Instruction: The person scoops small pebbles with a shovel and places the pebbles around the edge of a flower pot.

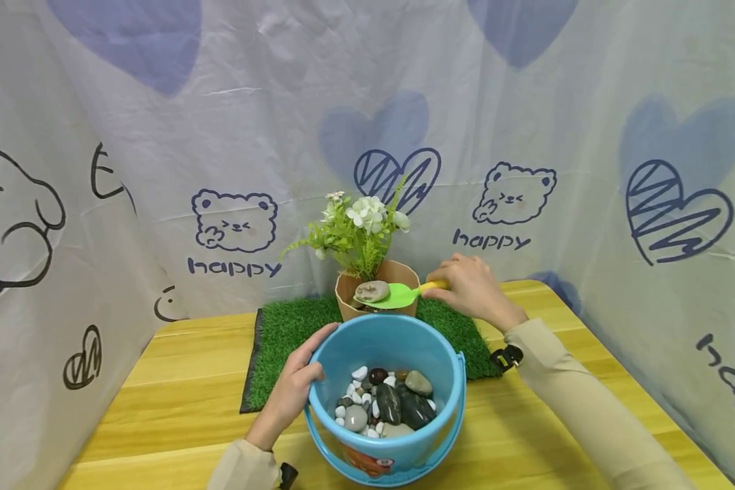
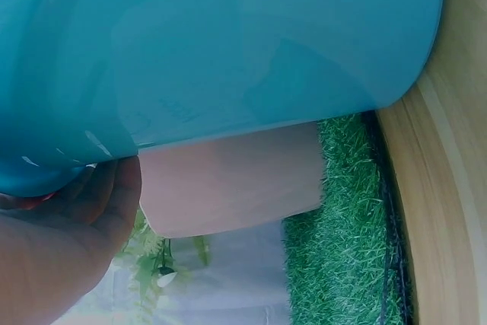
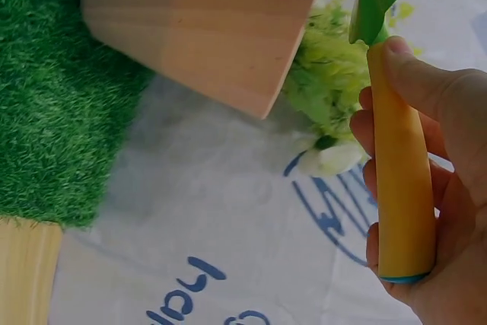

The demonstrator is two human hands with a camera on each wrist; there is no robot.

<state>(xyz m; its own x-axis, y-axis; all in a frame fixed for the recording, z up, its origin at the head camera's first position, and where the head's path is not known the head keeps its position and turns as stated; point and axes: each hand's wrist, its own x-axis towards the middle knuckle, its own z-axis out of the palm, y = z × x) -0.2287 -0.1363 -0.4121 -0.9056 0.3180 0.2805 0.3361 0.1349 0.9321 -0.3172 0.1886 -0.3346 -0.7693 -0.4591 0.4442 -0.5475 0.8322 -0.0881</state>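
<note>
1. Blue bucket nearest us, on the wooden table, its handle hanging down on the near side. Inside: stones, big dark ones, grey ones, small white ones, so plenty in stock!
2. Left hand on the bucket's left rim, and it's a proper pinch, thumb inside, fingers against the outer wall. Steadying duty, I'd judge.
3. Beyond that, the grass mat, with the right hand above its right part, fingers wrapped round the yellow handle of the shovel, thumb along the top.
4. And look at the green blade, pointing left: one pale, flattish stone rides at its tip, over the near part of the pot! Whether the blade touches anything inside, I cannot tell.
5. So, the step in hand looks like delivery by shovel, bucket to pot, with this load at the drop point. Next move calls for a gentle tip of the wrist, clear of the stems; too sharp, and the stone could roll off over the rim.
6. Farthest back, white-flowered plant rising from the pot, before the printed cloth.
</note>
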